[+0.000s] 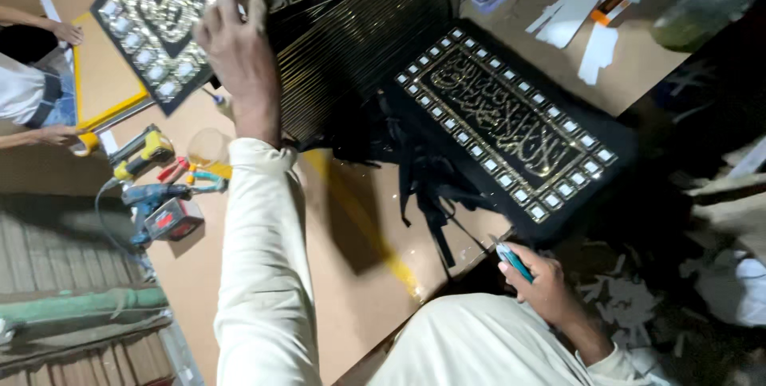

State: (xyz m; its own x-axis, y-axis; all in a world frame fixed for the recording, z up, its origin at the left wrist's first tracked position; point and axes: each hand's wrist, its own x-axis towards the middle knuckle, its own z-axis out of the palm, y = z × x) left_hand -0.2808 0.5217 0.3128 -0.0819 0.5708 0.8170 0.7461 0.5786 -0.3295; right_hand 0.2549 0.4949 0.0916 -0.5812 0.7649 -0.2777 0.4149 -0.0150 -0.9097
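My left hand point(238, 55) reaches far forward in a cream sleeve and grips the edge of a black panel with gold script and a border of small mirror squares point(167, 15), lifting it off the board. My right hand point(541, 278) rests near my knee, closed on a teal-handled cutter point(511, 260). A second black and gold ornamented panel point(511, 126) lies flat between the hands, with loose black strips point(427, 186) trailing from its near edge.
A brown board point(343, 274) with a yellow stripe serves as the work surface. A yellow drill point(144, 153), blue power tool point(155, 206), pliers and a glass cup point(209, 146) sit at left. Another person's arms point(48, 75) are at far left. White paper scraps point(590, 11) lie beyond.
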